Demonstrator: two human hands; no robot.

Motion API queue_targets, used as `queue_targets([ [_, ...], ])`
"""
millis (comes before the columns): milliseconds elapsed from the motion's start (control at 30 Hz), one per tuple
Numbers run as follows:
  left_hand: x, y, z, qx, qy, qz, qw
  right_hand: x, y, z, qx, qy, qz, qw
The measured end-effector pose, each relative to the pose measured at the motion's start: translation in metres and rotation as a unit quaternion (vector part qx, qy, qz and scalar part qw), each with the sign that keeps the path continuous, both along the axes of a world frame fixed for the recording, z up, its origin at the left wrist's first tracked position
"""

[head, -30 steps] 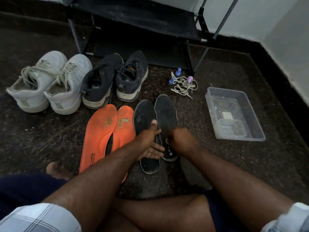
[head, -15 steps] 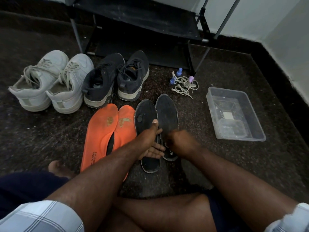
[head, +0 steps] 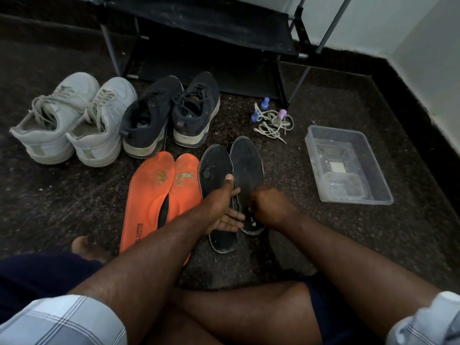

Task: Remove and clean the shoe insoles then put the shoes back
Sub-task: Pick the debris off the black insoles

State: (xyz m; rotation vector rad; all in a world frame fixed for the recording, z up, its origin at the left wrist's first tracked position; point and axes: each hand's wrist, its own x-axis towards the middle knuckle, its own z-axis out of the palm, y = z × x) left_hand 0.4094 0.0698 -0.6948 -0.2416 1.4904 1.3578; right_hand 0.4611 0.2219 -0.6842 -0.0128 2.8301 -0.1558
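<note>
— So, at the centre of the frame?
— Two black insoles flat on the dark floor, side by side, toes toward the top. Left hand over the left one, thumb stretched up along its surface, fingers straight and spread out flat toward the right, gripping nothing. Right hand down on the heel end of the right one, knuckles up, fingers curled under; cannot tell whether pinching the insole or only pressing.
— And just left of those?
— Two orange insoles, overlapping slightly, worn patches near the toes, partly hidden by the left forearm.
— Higher up?
— Upper left, white sneakers, laced, heels toward the camera. Beside them, at upper centre, dark sneakers, touching each other, just above the orange pair.
— To the right?
— Loose pale laces in a heap with three small bluish and purple caps, near the leg of a black shoe rack along the top edge. Further right, a clear plastic tub, well apart from the insoles, contents too unclear to name.
</note>
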Motion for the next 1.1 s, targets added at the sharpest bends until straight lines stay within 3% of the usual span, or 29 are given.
queue_targets([
  [67,-0.001,0.001,0.000,0.002,-0.002,0.001,1.000,0.004,-0.001,-0.001,-0.021,-0.020,0.020,0.999],
  [200,0.000,0.001,0.000,-0.003,0.001,0.003,1.000,-0.004,0.007,-0.005,-0.003,0.015,-0.034,0.999],
  [333,0.000,0.000,0.000,-0.003,0.000,0.004,1.000,0.005,0.000,-0.006,-0.020,-0.034,0.012,0.999],
  [500,0.001,0.000,0.000,-0.004,0.001,0.004,1.000,-0.005,0.010,-0.008,0.003,0.038,-0.046,0.998],
  [600,0.000,0.000,0.000,-0.003,-0.001,0.003,1.000,-0.002,0.010,-0.010,-0.002,0.015,0.001,1.000],
  [767,0.000,0.001,0.001,-0.004,-0.001,0.000,1.000,-0.023,0.024,-0.017,0.018,0.071,-0.015,0.997],
  [933,-0.001,0.000,0.002,-0.001,-0.004,-0.002,1.000,-0.017,0.027,-0.020,0.015,0.067,0.051,0.996],
  [1100,0.000,0.000,0.002,-0.005,-0.001,0.000,1.000,-0.034,0.026,-0.025,0.020,0.098,0.009,0.995],
])
